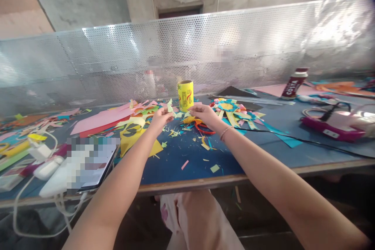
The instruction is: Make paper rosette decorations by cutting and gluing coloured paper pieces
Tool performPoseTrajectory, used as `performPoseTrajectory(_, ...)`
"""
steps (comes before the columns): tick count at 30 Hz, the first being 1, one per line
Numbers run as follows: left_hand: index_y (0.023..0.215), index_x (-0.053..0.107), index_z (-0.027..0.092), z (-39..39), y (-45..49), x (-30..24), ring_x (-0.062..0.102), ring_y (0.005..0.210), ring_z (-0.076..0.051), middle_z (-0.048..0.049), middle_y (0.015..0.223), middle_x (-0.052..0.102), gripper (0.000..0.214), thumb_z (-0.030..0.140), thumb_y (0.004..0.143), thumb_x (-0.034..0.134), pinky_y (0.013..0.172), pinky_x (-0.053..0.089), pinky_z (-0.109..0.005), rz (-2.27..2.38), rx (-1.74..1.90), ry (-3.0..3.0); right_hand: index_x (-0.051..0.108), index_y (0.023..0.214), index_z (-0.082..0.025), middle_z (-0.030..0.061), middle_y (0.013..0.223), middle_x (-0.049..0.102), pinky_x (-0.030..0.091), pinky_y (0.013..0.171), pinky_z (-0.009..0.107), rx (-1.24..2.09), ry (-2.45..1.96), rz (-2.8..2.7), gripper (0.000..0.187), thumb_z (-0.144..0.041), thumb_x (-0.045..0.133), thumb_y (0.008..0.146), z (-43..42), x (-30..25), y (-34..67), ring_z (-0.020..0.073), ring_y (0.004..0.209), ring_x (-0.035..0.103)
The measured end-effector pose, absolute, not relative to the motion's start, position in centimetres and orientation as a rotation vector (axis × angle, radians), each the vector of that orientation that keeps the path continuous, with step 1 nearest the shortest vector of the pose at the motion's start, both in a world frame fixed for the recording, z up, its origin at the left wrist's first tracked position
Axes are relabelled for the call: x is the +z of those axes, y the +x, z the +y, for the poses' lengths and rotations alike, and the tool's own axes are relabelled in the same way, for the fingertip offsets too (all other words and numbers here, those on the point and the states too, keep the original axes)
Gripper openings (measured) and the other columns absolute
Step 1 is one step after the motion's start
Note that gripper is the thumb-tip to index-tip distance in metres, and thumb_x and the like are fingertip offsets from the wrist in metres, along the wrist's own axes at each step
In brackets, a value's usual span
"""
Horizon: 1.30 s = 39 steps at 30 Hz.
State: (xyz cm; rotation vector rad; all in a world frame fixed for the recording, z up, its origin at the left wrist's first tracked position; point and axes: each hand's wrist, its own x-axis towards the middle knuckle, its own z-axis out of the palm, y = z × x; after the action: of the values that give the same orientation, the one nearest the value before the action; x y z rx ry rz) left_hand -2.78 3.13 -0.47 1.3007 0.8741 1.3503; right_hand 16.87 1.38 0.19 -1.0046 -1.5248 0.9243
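Observation:
My left hand [161, 118] is closed in a pinch on a small pale green paper piece [170, 105] that sticks up above the fingers. Across from it, my right hand [205, 114] pinches a pale green paper scrap [187, 115] between thumb and fingers. Both hands hover over the blue table [187, 172], a short gap apart. Just behind them stands a yellow printed cylinder [185, 95], upright with its hollow top showing. Below my right hand lies a red loop [204, 129], perhaps a scissors handle, partly covered by yellow paper.
A paper rosette [227, 107] lies right of the cylinder. Pink paper [102, 119] and yellow paper [140, 140] lie left. A tablet [96, 168] and white cables sit near the front edge. A Costa bottle [295, 84] and magenta power strip [331, 128] stand right. Perforated metal panel [117, 58] behind.

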Motion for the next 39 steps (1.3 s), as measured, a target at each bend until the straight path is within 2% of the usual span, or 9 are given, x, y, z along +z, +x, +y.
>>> performPoseTrajectory(5,0.074,0.058,0.015,2.77,-2.64,-0.22,0.053,0.062,-0.01,-0.0007,0.07,0.056,0.018,0.019,0.06,0.068,0.066,0.047,-0.028,0.916,1.324,1.334,0.066,0.085,-0.016,0.0014,0.074,0.061,0.052,0.065,0.025,0.969,-1.013,-1.469,0.018,-0.023,0.064,0.068,1.14,0.28,16.56,0.0089,0.064,0.056)
performPoseTrajectory(12,0.079,0.06,0.014,2.42,-2.37,-0.23,0.055,0.07,-0.011,-0.003,0.081,0.06,0.021,0.022,0.061,0.068,0.072,0.047,-0.029,0.852,1.251,1.41,0.061,0.092,-0.015,-0.0004,0.071,0.058,0.051,0.073,0.029,0.973,-0.943,-1.517,0.025,-0.018,0.063,0.067,1.39,0.0,16.48,0.0093,0.065,0.057)
performPoseTrajectory(17,0.075,0.06,0.014,2.23,-2.24,-0.24,0.054,0.067,-0.01,-0.002,0.076,0.059,0.019,0.022,0.061,0.068,0.072,0.048,-0.03,0.853,1.223,1.428,0.057,0.082,-0.014,0.0017,0.076,0.06,0.05,0.076,0.03,0.918,-0.974,-1.535,0.021,-0.018,0.065,0.064,1.8,-0.25,16.52,0.0108,0.071,0.058)
performPoseTrajectory(26,0.073,0.057,0.014,2.45,-2.24,-0.61,0.054,0.07,-0.011,0.0001,0.073,0.054,0.022,0.026,0.06,0.069,0.074,0.048,-0.032,0.837,1.227,1.449,0.048,0.073,-0.015,-0.0032,0.069,0.053,0.051,0.066,0.024,1.081,-0.932,-1.392,0.019,-0.012,0.063,0.062,1.58,-0.41,16.05,0.0072,0.062,0.056)
performPoseTrajectory(39,0.073,0.055,0.014,2.49,-2.28,-0.65,0.054,0.071,-0.011,0.0004,0.073,0.055,0.024,0.028,0.06,0.07,0.077,0.048,-0.034,0.813,1.238,1.431,0.049,0.077,-0.016,-0.0009,0.076,0.056,0.051,0.069,0.024,1.202,-0.879,-1.289,0.019,-0.012,0.063,0.065,1.31,-0.22,16.04,0.0074,0.065,0.057)
